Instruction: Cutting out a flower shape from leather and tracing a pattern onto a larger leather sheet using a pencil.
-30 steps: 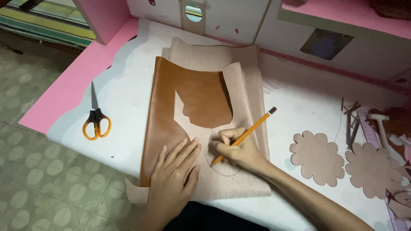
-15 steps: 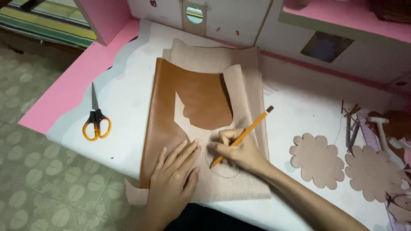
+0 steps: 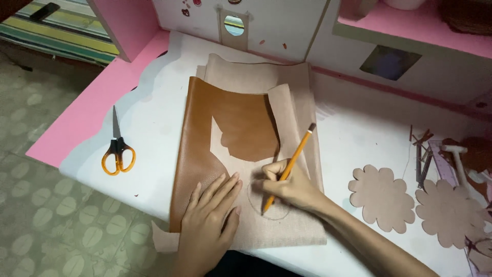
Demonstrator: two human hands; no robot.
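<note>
1. The leather (image 3: pixel 205 133) lay on the white desk (image 3: pixel 154 118), folded so that a brown panel showed on its left part and the pale backing on its right and lower part.
2. The left hand (image 3: pixel 210 215) lay flat on the lower edge of the leather, fingers spread, palm down, holding nothing but pressing the sheet to the desk.
3. The right hand (image 3: pixel 292 187) rested just right of the left hand, on the leather's pale lower part.
4. Its fingers were pinched around a yellow pencil (image 3: pixel 288 168); the tip touched the pale side, and the shaft leaned up and to the right.
5. A faint curved pencil line (image 3: pixel 277 215) showed on the leather around and below the pencil tip.
6. The brown panel had a cut-out edge with a rounded notch near the middle of the leather, just above the right hand.
7. Orange-handled scissors (image 3: pixel 118 149) lay shut on the desk, well to the left of the leather.
8. Two pale flower-shaped cutouts (image 3: pixel 382 197) lay on the desk to the right of the leather, side by side.
9. Beyond the cutouts, further right of the leather, lay thin dark scraps (image 3: pixel 420 149).
10. A pink and white shelf unit (image 3: pixel 359 46) stood behind the leather.
</note>
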